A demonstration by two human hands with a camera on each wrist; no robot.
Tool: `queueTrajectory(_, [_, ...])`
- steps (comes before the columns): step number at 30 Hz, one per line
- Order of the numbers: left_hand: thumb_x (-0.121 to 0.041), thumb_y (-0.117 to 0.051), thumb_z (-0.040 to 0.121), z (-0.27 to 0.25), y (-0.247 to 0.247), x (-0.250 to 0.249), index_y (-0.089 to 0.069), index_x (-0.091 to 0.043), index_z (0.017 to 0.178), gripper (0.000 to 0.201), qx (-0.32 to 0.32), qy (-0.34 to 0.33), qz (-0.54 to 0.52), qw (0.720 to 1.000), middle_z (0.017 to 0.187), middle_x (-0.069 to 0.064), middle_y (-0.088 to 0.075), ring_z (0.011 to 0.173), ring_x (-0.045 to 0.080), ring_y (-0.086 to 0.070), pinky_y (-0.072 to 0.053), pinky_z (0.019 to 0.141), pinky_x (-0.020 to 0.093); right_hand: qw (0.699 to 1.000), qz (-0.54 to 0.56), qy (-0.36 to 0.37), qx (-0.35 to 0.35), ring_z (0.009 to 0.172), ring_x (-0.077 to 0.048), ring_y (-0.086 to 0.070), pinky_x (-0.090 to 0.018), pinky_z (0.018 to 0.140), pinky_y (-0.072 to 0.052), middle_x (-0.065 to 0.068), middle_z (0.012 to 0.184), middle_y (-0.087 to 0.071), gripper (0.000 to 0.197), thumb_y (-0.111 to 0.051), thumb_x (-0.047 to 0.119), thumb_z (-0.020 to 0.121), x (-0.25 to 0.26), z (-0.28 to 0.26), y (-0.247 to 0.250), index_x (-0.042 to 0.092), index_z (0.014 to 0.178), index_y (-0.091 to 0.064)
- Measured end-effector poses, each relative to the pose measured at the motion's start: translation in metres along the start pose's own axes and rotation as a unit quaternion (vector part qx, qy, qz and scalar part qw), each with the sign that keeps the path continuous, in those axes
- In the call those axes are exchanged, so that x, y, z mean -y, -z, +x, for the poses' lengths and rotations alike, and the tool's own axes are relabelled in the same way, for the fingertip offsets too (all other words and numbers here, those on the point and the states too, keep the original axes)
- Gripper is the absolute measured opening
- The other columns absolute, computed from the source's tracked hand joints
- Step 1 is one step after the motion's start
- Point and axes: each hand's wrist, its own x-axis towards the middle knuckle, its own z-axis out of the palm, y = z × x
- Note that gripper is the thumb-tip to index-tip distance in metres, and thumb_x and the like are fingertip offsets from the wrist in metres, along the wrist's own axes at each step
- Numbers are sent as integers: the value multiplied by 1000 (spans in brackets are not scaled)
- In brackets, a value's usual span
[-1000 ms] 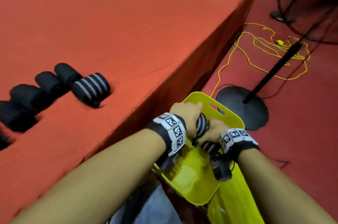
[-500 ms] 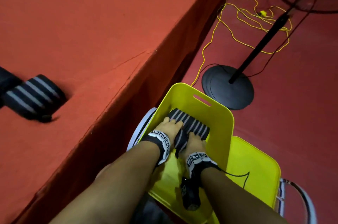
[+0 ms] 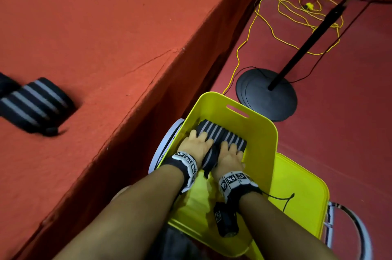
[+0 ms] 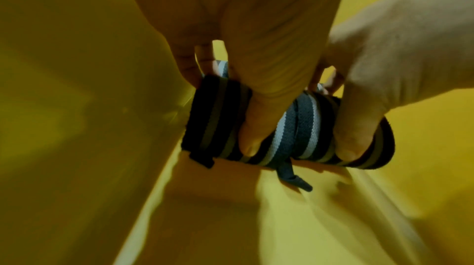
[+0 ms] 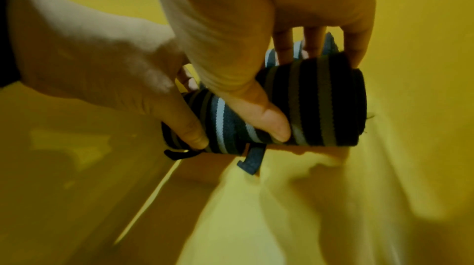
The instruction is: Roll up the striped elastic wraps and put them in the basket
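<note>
Striped rolled wraps (image 3: 222, 135) gripped inside yellow basket (image 3: 261, 132).

The head camera looks steeply down from above at a yellow basket (image 3: 263, 132) on the red floor (image 3: 339, 143), right of a red platform (image 3: 95, 26). Each wrist camera sits close inside that basket, facing along its own hand. All three views share the striped roll (image 4: 287, 137) between yellow walls.
</note>
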Motion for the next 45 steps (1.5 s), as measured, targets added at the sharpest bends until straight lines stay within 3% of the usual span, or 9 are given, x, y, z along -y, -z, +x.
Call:
queueTrajectory(4, [-31,-73,83,1,4,-2,-40,-18,136,63,-29,-1,23,999,135,5,-47,123,30,-42,-42,96,38,997,-55,12,-53,127,-32,-35,-46,97,-38,-7,138,-37,62,-71,35,78,1,0,0,23,130,-40])
queueTrajectory(9, [-17,-65,91,-4,8,-8,-51,-10,130,42,4,39,-57,998,132,12,-53,123,31,-48,-46,100,38,999,-46,9,-5,130,-32,-37,-47,102,-39,-8,137,-39,59,-73,34,80,5,4,4,23,128,-41])
queueTrajectory(14, [-10,-68,88,-31,45,-1,-58,-6,122,36,43,17,-124,991,122,16,-56,106,34,-62,-55,84,41,996,-35,25,72,117,-31,-54,-44,98,-50,-9,129,-54,42,-68,33,83,16,0,38,21,118,-49])
queueTrajectory(18, [-13,-63,85,-81,86,11,-67,-7,106,23,-73,6,-172,982,106,15,-66,98,35,-66,-55,79,40,995,53,87,-2,88,-28,-62,-33,72,-49,-4,96,-63,14,-64,25,87,32,-22,83,27,100,-59])
queueTrajectory(25, [-16,-63,83,-197,132,73,-66,-20,120,37,-282,87,-283,912,112,3,-72,102,23,-67,-54,89,35,893,205,373,-149,81,-15,-69,-33,83,-56,5,84,-73,32,-60,1,76,105,-88,142,25,94,-71])
queueTrajectory(31, [-24,-61,81,-280,111,130,-67,-24,118,38,-325,224,-249,884,114,0,-71,105,24,-66,-55,87,39,847,18,523,-89,114,-23,-57,-44,95,-50,-1,123,-60,57,-55,1,74,214,-138,142,24,126,-59])
queueTrajectory(38, [-27,-60,79,-363,75,176,-67,-28,113,35,-330,344,-233,848,112,-2,-69,107,24,-64,-53,89,37,818,-146,548,-97,126,-34,-54,-47,97,-49,-10,139,-56,68,-64,16,84,319,-152,135,21,146,-37])
queueTrajectory(41, [-27,-61,83,-399,58,196,-69,-27,109,27,-328,400,-222,826,111,-1,-71,109,25,-63,-53,86,36,800,-226,545,-106,111,-36,-61,-46,90,-52,-10,121,-65,49,-52,39,86,338,-147,129,26,133,-48])
queueTrajectory(45, [-30,-54,81,-451,35,220,-68,-22,101,26,-340,503,-198,770,104,9,-68,105,37,-61,-51,79,39,757,-280,563,-176,112,-33,-51,-42,86,-42,-8,114,-60,30,-55,33,91,350,-140,121,19,118,-51])
